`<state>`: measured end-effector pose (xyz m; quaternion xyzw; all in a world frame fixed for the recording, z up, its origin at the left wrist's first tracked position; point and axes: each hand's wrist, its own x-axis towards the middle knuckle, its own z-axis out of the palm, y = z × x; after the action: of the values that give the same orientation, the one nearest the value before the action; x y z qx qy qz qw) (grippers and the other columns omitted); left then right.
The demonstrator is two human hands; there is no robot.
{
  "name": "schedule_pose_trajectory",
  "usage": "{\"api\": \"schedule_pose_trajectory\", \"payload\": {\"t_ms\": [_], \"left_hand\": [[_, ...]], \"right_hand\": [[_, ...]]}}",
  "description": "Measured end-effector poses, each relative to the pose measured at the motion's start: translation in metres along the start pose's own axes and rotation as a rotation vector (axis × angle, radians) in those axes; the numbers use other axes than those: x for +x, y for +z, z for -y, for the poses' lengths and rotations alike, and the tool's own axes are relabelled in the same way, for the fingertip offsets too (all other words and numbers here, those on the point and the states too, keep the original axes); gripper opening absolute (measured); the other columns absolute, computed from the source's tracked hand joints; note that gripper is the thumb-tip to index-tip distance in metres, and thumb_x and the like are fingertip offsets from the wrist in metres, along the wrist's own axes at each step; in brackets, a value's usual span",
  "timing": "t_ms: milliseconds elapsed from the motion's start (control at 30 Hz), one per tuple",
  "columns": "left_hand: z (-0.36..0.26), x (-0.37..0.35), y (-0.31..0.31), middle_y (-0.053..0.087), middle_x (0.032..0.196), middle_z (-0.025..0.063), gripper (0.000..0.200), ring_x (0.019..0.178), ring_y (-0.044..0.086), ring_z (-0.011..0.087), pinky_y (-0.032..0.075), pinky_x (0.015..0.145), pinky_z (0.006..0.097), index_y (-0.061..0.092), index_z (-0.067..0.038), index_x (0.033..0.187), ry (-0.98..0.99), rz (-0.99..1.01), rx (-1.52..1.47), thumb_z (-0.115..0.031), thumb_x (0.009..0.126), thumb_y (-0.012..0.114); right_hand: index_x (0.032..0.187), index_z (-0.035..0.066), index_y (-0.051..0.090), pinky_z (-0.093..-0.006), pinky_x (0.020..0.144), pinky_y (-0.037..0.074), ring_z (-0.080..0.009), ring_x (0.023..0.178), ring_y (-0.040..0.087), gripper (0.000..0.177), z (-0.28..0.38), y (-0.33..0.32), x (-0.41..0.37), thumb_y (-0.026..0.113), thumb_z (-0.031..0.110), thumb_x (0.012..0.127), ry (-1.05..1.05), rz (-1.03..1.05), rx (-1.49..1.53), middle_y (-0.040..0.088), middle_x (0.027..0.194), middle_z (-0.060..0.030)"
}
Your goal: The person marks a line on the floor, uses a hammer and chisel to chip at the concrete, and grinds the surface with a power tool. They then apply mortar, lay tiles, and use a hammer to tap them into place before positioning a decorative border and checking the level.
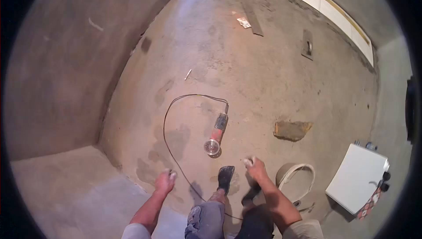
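Note:
My left hand (165, 182) hangs over the floor at lower left, its fingers curled in, with whitish dust on the fingertips. My right hand (256, 168) is also curled closed, out past my foot; its fingertips look pale. Whether either hand holds something small I cannot make out. Between and beyond them lies a red and black angle grinder (216, 133), its round disc toward me. A dark cord (165, 127) loops from its far end around the left and back toward my legs. Right of my right hand stands a pale bucket (296, 184).
A rough board piece (292, 130) lies at right, and a trowel (307, 45) farther off. Near the far middle are a long plank (252, 19) and a crumpled wrapper (244, 22). A white-topped box (358, 177) stands by the right wall. Walls rise left and right.

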<state>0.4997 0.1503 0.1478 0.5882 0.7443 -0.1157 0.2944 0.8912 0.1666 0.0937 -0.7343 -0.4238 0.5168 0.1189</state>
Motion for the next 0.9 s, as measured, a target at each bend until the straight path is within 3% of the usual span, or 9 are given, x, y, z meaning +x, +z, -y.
{"api": "schedule_pose_trajectory", "payload": {"t_ms": [167,233,333,400,533,633,767,833,900], "left_hand": [[0.098,-0.111,0.058,0.062,0.099,0.019,0.041,0.094,0.058,0.0346,0.046,0.082,0.0428,0.058,-0.005,0.106,-0.435,0.223,0.007,-0.036,0.081,0.054],[0.103,-0.169,0.102,0.06,0.107,0.0196,0.047,0.102,0.056,0.0336,0.042,0.092,0.0391,0.057,-0.003,0.11,-0.64,0.375,-0.141,-0.041,0.081,0.053],[0.072,-0.222,0.142,0.059,0.108,0.0207,0.052,0.102,0.057,0.0337,0.042,0.092,0.0388,0.05,-0.002,0.118,-0.77,0.427,-0.32,-0.039,0.081,0.053],[0.029,-0.239,0.157,0.059,0.108,0.022,0.053,0.1,0.058,0.0346,0.043,0.09,0.0395,0.046,-0.001,0.121,-0.911,0.473,-0.443,-0.036,0.081,0.053],[-0.036,-0.173,0.159,0.059,0.108,0.0209,0.059,0.096,0.059,0.0309,0.044,0.089,0.037,0.04,0.003,0.127,-1.102,0.19,-0.836,-0.031,0.081,0.056],[-0.055,-0.141,0.202,0.059,0.107,0.0192,0.06,0.096,0.059,0.027,0.044,0.088,0.0345,0.039,0.003,0.128,-1.088,0.184,-0.892,-0.03,0.081,0.057],[-0.091,-0.106,0.219,0.059,0.105,0.0181,0.055,0.099,0.057,0.0256,0.043,0.088,0.0342,0.043,0.003,0.124,-0.987,0.131,-1.145,-0.032,0.083,0.055],[-0.103,-0.107,0.215,0.059,0.104,0.0172,0.054,0.099,0.057,0.0252,0.042,0.088,0.0343,0.045,0.002,0.123,-0.981,0.167,-1.224,-0.033,0.084,0.055],[-0.105,-0.107,0.207,0.058,0.101,0.0152,0.053,0.096,0.056,0.0241,0.042,0.086,0.0344,0.047,0.001,0.122,-0.903,0.231,-1.278,-0.037,0.085,0.053]], "right_hand": [[0.104,0.004,0.057,-0.0402,0.08,0.047,-0.0317,0.091,0.061,0.03,0.032,0.008,0.082,0.059,0.022,0.08,-0.143,0.105,-0.385,0.062,0.092,-0.0191],[0.113,0.003,0.051,-0.0406,0.085,0.046,-0.032,0.102,0.056,0.038,0.033,0.014,0.104,0.057,0.02,0.079,-0.029,0.274,-0.839,0.056,0.109,-0.0192],[0.123,0.004,0.042,-0.0396,0.091,0.043,-0.0343,0.112,0.048,0.049,0.035,0.038,0.143,0.057,0.019,0.078,-0.113,0.351,-0.976,0.044,0.125,-0.0204],[0.123,0.005,0.044,-0.0397,0.095,0.04,-0.0315,0.119,0.042,0.048,0.018,0.068,0.181,0.056,0.016,0.078,-0.421,0.282,-1.078,0.04,0.13,-0.0174],[0.132,0.009,0.037,-0.0491,0.105,0.022,-0.0308,0.13,0.027,0.052,0.032,0.135,0.244,0.049,0.019,0.082,-0.977,0.304,-1.241,0.033,0.138,-0.0161],[0.132,0.008,0.035,-0.0511,0.105,0.02,-0.0297,0.127,0.03,0.059,0.02,0.175,0.282,0.055,0.02,0.078,-1.156,0.364,-1.359,0.037,0.133,-0.014],[0.122,0.011,0.044,-0.0509,0.102,0.023,-0.0278,0.117,0.039,0.046,0.022,0.194,0.299,0.053,0.025,0.079,-1.224,0.418,-1.557,0.047,0.117,-0.0104],[0.117,0.011,0.048,-0.0474,0.097,0.029,-0.0261,0.111,0.043,0.048,0.04,0.19,0.301,0.06,0.027,0.073,-1.043,0.76,-1.556,0.049,0.114,-0.0096],[0.115,0.009,0.05,-0.042,0.09,0.037,-0.0255,0.108,0.048,0.056,0.044,0.183,0.287,0.068,0.027,0.066,-0.927,0.687,-1.485,0.052,0.112,-0.0101]]}}
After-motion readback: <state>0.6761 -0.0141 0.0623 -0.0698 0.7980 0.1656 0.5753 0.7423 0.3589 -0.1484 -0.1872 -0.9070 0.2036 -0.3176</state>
